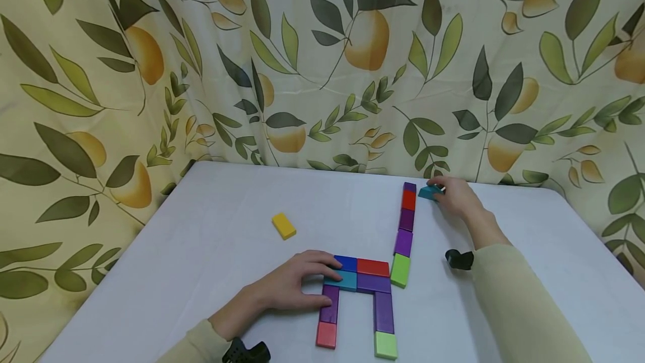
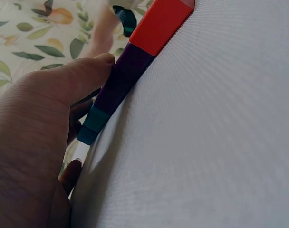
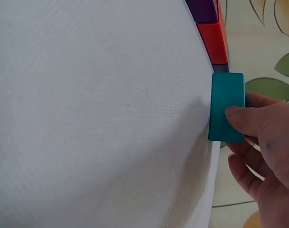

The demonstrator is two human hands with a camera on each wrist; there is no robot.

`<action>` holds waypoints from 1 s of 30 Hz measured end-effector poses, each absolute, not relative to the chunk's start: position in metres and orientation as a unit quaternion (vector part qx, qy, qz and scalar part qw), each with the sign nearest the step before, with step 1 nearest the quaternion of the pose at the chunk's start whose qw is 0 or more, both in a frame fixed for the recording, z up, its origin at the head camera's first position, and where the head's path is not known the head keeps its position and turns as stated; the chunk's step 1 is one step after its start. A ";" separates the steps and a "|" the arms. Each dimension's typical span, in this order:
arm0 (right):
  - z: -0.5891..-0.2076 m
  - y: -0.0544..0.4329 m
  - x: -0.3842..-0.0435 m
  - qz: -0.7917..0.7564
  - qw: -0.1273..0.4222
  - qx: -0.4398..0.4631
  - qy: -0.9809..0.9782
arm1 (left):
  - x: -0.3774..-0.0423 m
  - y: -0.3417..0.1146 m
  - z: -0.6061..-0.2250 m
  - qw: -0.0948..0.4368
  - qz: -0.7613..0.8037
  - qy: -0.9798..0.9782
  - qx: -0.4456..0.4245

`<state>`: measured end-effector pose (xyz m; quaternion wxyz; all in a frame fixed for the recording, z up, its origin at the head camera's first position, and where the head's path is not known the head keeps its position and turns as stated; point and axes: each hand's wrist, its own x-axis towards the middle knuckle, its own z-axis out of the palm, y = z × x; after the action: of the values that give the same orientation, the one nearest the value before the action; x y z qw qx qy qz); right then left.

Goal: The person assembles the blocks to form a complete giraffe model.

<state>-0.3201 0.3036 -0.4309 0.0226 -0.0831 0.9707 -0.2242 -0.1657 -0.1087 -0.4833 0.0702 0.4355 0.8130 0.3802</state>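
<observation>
My right hand (image 1: 457, 198) pinches a teal block (image 3: 227, 107) between thumb and fingers at the table's far edge. It is just right of the top of a column of blocks, whose red block (image 1: 409, 200) sits below a small purple end block (image 1: 410, 187). My left hand (image 1: 297, 279) rests on the arch-shaped layout, fingers extended over a blue block (image 1: 346, 263) and another teal block (image 1: 347, 280). Its thumb touches the purple block (image 2: 123, 73) of the left leg. A coral-red block (image 1: 326, 335) ends that leg.
A yellow block (image 1: 284, 226) lies alone at centre left. The arch's right leg ends in a light green block (image 1: 386, 345); another green block (image 1: 400, 270) forms the column's near end, beside the arch. A patterned curtain (image 1: 322, 99) hangs behind the white table (image 1: 211, 217).
</observation>
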 end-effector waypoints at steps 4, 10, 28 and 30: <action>-0.431 0.303 -0.321 -0.223 0.023 -0.080 0.971 | -0.166 -0.108 -0.483 0.074 0.379 0.815 0.432; -0.433 0.303 -0.324 -0.222 0.020 -0.081 0.972 | -0.167 -0.108 -0.483 0.073 0.379 0.813 0.437; -0.425 0.297 -0.310 -0.220 -0.018 -0.102 0.970 | -0.166 -0.108 -0.482 0.076 0.383 0.812 0.434; -0.422 0.293 -0.304 -0.220 -0.044 -0.118 0.967 | -0.166 -0.108 -0.482 0.074 0.382 0.813 0.433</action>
<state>-0.3038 0.2933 -0.4221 -0.0443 -0.1176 0.9674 -0.2198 -0.1658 -0.1084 -0.4823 0.0745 0.4332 0.8131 0.3816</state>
